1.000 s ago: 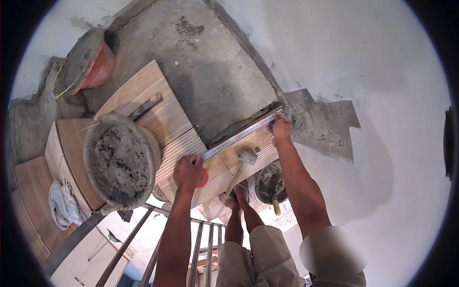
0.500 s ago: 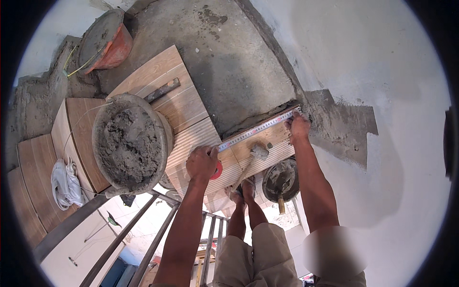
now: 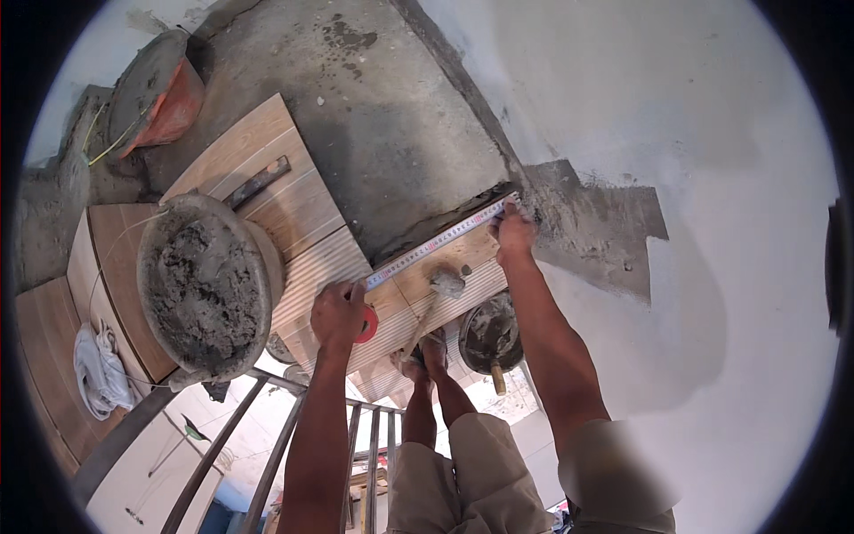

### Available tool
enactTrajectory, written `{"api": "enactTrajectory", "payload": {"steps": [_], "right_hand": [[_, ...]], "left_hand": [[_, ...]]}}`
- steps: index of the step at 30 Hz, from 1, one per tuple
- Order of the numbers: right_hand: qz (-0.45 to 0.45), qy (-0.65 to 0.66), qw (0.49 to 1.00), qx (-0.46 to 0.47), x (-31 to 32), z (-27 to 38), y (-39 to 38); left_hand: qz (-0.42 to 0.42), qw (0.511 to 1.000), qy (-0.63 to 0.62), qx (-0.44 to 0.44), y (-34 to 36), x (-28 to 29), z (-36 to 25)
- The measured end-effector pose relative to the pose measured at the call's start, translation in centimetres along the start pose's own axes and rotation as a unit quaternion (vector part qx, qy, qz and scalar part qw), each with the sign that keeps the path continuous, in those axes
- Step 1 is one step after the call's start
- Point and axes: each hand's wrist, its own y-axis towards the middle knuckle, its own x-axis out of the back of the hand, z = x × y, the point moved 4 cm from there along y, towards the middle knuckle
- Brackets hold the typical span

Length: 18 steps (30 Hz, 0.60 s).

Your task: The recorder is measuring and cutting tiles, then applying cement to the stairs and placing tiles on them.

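A white tape measure blade (image 3: 436,242) stretches taut along the back edge of the wood-look stair tiles (image 3: 405,287), beside the rough concrete. My left hand (image 3: 338,313) grips its near-left end, with the round red tape case (image 3: 366,325) at the palm. At the far right end, by the wall, my right hand (image 3: 514,236) pinches the blade's tip; the fingers partly hide it. Between my hands, a mortar-smeared mallet (image 3: 447,283) lies on the tiles, its handle slanting toward my feet.
A large bucket of wet mortar (image 3: 209,294) stands left on the tiles, near a flat dark bar (image 3: 258,181). An orange bucket (image 3: 169,111) sits far left. A black pan (image 3: 492,331) is near my feet. Metal railing (image 3: 282,436) runs lower left; a wall (image 3: 614,356) bounds the right.
The whole view has shifted, so the scene sits further left in the picture. Both hands keep their hold on the tape measure, still stretched along the same tile edge.
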Motion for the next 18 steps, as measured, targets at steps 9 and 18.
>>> {"api": "enactTrajectory", "payload": {"steps": [9,18], "right_hand": [[-0.001,-0.025,0.999,0.022,-0.6,2.0,0.3],[-0.003,-0.044,0.999,0.007,-0.6,1.5,0.9]], "left_hand": [[-0.031,0.999,-0.011,0.016,0.1,0.3,-1.6],[-0.051,0.998,0.043,-0.001,0.8,0.4,-1.6]]}}
